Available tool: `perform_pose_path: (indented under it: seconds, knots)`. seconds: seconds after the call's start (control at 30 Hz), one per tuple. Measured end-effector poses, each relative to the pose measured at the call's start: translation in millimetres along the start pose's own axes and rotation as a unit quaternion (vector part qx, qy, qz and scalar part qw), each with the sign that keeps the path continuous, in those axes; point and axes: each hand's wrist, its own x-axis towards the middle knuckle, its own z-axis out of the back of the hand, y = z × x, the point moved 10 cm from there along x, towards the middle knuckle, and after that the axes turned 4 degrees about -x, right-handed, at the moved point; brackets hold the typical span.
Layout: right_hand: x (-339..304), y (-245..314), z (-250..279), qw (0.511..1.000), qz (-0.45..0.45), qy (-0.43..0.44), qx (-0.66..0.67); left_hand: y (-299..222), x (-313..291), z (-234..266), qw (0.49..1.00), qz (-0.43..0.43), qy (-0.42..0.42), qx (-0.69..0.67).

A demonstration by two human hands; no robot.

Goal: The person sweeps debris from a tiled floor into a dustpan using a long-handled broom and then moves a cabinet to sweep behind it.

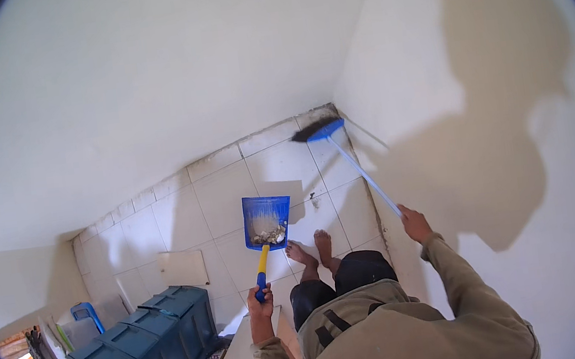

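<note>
Two hands: my left hand (pixel 260 304) is grasping the blue dustpan (pixel 266 213) by its handle, fingers curling round it; my right hand (pixel 416 224) is gripping the broom (pixel 328 128) likewise
Dustpan: it is hanging or resting just beyond my feet (pixel 299 252); I cannot tell which; its mouth is facing away, probably so the debris (pixel 271 237) by the handle is not spilling
Broom: its bristles are pointing left near the wall corner (pixel 335 99); I am likely extending the handle for reach
</note>
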Motion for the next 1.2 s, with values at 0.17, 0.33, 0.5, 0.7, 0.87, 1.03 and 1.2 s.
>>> perform_pose_path:
  seconds: [0.17, 0.33, 0.5, 0.7, 0.87, 1.03, 1.2]
  knots:
    - [75, -10, -67, 0.988, -0.113, 0.102, 0.008, 1, 17, -18, 0.998, -0.006, -0.014, 0.059]
    - [-22, -13, -104, 0.968, -0.1, 0.222, -0.059, -15, 35, -9, 0.995, 0.011, -0.035, 0.098]
    - [-119, -18, -34, 0.971, -0.142, 0.178, 0.078, -19, 41, -2, 0.991, 0.024, -0.052, 0.118]
    - [-107, -4, 37, 0.983, -0.087, 0.032, -0.157, -17, 39, 12, 0.989, 0.032, -0.052, 0.138]
    - [-29, 0, 54, 0.948, -0.047, 0.0, -0.313, -16, 48, -4, 0.978, 0.069, -0.03, 0.195]
    - [5, 5, -18, 0.934, 0.0, 0.063, -0.351, -26, 65, -2, 0.963, 0.05, -0.038, 0.261]
    - [-34, 31, -81, 0.939, 0.024, 0.164, -0.302, -24, 83, -5, 0.955, 0.024, -0.043, 0.293]
